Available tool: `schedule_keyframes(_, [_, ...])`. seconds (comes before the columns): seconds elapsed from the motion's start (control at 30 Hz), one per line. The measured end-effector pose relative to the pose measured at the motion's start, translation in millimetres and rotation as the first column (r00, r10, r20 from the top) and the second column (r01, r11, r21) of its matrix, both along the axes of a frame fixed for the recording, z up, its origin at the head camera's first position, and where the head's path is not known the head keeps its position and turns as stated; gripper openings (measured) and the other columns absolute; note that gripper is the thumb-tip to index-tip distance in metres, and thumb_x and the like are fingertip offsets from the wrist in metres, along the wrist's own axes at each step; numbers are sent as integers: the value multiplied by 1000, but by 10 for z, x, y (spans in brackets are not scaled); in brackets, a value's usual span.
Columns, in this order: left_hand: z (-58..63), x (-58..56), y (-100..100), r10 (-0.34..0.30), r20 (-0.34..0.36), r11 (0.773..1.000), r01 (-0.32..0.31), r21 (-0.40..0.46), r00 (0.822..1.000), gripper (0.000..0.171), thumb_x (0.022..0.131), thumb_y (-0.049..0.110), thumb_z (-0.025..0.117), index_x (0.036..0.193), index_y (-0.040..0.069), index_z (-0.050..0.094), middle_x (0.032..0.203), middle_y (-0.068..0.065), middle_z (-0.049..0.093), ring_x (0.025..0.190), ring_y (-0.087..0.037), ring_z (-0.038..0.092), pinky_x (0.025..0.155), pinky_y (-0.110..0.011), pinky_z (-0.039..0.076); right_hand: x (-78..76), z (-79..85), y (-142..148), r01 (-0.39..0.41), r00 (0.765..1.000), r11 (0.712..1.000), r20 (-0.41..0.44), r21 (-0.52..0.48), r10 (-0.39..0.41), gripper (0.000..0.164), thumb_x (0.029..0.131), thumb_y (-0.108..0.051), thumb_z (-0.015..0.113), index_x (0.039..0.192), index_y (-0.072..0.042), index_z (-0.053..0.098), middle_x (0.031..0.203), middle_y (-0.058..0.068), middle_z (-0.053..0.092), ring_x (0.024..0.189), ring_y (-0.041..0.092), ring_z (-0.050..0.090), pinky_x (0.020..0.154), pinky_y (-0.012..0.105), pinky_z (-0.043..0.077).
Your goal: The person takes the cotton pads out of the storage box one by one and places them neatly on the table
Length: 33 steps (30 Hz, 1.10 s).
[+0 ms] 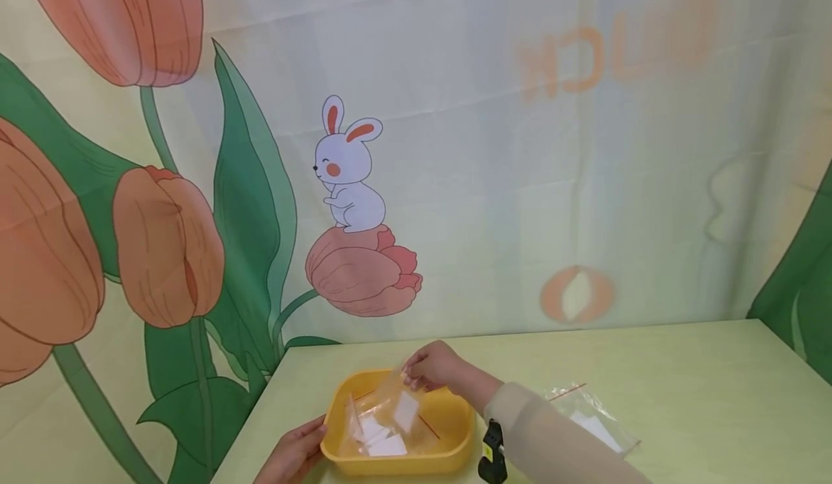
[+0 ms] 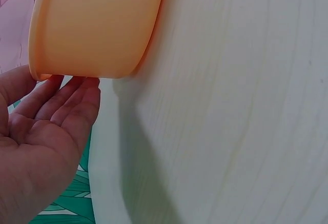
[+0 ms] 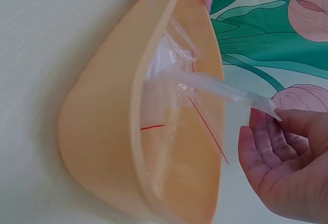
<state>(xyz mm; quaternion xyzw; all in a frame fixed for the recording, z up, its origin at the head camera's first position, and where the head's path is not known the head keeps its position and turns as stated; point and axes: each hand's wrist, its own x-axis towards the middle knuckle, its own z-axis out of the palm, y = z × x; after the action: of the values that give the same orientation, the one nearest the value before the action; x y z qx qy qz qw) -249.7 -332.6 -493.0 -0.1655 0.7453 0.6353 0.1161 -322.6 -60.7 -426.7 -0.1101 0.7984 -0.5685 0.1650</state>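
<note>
A yellow plastic basin sits on the table and holds several clear zip-lock bags with white pieces inside. My left hand is at the basin's left end; in the left wrist view the thumb and fingers grip the rim from either side. Over the basin's far side, my right hand pinches the corner of one clear zip-lock bag between thumb and fingertips. This bag slants up out of the basin, as the right wrist view shows. The other bags lie lower, partly hidden behind the basin wall.
Another clear zip-lock bag with a white piece lies on the table to the right, partly behind the right sleeve. Behind the pale table hangs a curtain printed with tulips and a rabbit.
</note>
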Motion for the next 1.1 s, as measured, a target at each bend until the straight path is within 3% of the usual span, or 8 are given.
schedule_keyframes(0.53, [24, 17, 23, -2, 14, 1000, 2, 14, 1000, 52, 111, 12, 41, 152, -16, 27, 160, -36, 27, 145, -47, 40, 118, -56, 40, 46, 240, 206, -95, 994, 995, -45, 31, 97, 16, 100, -10, 65, 104, 0, 75, 88, 5, 76, 72, 11, 69, 67, 21, 61])
schedule_keyframes(1.1, [23, 21, 39, 9, -3, 1000, -9, -1, 1000, 51, 111, 11, 43, 151, -17, 30, 158, -36, 30, 143, -46, 44, 116, -56, 42, 15, 436, 491, -102, 994, 995, -42, -2, 102, 20, 102, -14, 62, 113, -3, 74, 98, 6, 78, 78, 11, 67, 68, 21, 60])
